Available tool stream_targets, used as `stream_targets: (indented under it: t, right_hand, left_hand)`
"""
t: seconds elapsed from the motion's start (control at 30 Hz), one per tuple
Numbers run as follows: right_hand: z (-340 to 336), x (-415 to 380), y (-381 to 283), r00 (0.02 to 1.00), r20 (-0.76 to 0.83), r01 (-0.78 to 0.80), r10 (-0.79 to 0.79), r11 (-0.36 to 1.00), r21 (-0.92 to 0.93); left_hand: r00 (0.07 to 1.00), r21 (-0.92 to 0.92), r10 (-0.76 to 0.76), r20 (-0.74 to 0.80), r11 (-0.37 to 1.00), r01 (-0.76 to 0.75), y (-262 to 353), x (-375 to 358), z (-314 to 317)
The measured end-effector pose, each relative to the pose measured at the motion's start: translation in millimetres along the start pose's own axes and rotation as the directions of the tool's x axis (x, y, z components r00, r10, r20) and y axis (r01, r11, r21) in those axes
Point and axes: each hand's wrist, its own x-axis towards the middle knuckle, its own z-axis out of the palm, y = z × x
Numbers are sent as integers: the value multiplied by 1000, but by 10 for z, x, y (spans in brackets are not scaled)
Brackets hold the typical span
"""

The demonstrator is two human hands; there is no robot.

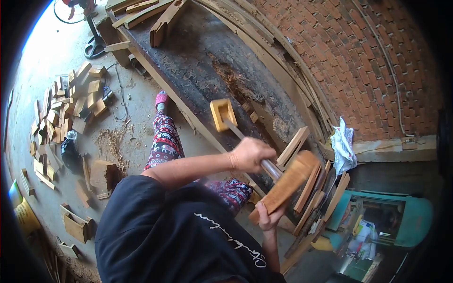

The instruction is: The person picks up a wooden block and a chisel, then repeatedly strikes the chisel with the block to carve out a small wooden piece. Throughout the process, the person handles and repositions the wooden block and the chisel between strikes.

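Note:
My left hand [252,153] is wrapped round a chisel [236,130] at its handle. The blade slants down to a small yellowish wooden block [218,118] with a rectangular hollow, its tip overlapping the hollow's edge. My right hand [270,218] grips the narrow lower end of a broad wooden mallet [290,181]. The mallet's wide part lies right at the back end of the chisel handle. The block rests on a dark, worn workbench [188,66].
Wood shavings [231,78] lie on the bench, with boards [165,21] at its far end. Scrap blocks [61,111] are heaped on the floor to the left. Upright strips [309,188] and a green machine [410,221] stand right, below a brick wall [339,61].

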Motion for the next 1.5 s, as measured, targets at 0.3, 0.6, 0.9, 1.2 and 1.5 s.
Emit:
stream_targets:
  t: [0.3, 0.6, 0.9, 1.2, 1.5]
  right_hand:
    - [-119, 1, 196, 990, -99, 130, -103, 937, 323]
    - [-10, -165, 229, 916, 118, -401, 383, 869, 292]
    - [46, -156, 262, 907, 184, -420, 378, 799, 430]
    - [121, 145, -33, 906, 221, -419, 360, 702, 576]
    - [121, 701, -54, 959, 233, -245, 160, 879, 408]
  left_hand:
    - [999, 12, 37, 24, 999, -38, -57, -48, -65]
    - [991, 64, 110, 81, 991, -115, -207, -123, -224]
    - [916, -276, -129, -379, 961, 21, -137, 349, -849]
    - [836, -530, -326, -442, 847, 50, -477, 423, -1371]
    - [812, -489, -379, -444, 862, 135, -414, 399, -1190]
